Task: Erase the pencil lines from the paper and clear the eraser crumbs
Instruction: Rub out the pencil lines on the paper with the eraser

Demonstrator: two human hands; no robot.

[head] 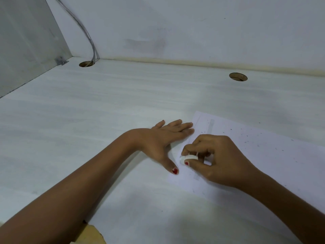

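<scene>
Head view, the only one. Paper (272,164) lies flat on the white counter (88,111), right of centre, its near part under the right forearm.

Left hand (163,138) is flat, palm down, on the counter. Its fingers (186,126) are straight and close together, with the tips at the sheet's left edge, pinning it. The thumb is spread wide toward the camera.

Right hand (216,159) is on the sheet near that same edge, curled, pinching a small white eraser (190,157) between thumb and fingertips. The eraser's end is down at the paper. Contact looks likely, but the hand hides it.

A faint grey pencil line (212,125) shows just beyond the right hand, and another faint mark shows below it. Dark crumbs (246,138) are scattered over the far right part of the sheet.

Background: two round cable holes (238,76) at the back of the counter, with a grey cable (88,36) running into the left one.

Handling, as a judgement:
- The paper is thin and light and would slide or crease under rubbing, so hold it flat close to the stroke.
- The eraser is small, soft and grippy, so pinch it low on its sides.
- The crumbs are loose and light, so brush them off with a flat hand.
- Erasing looks partly done, and the crumbs are not yet cleared.
</scene>
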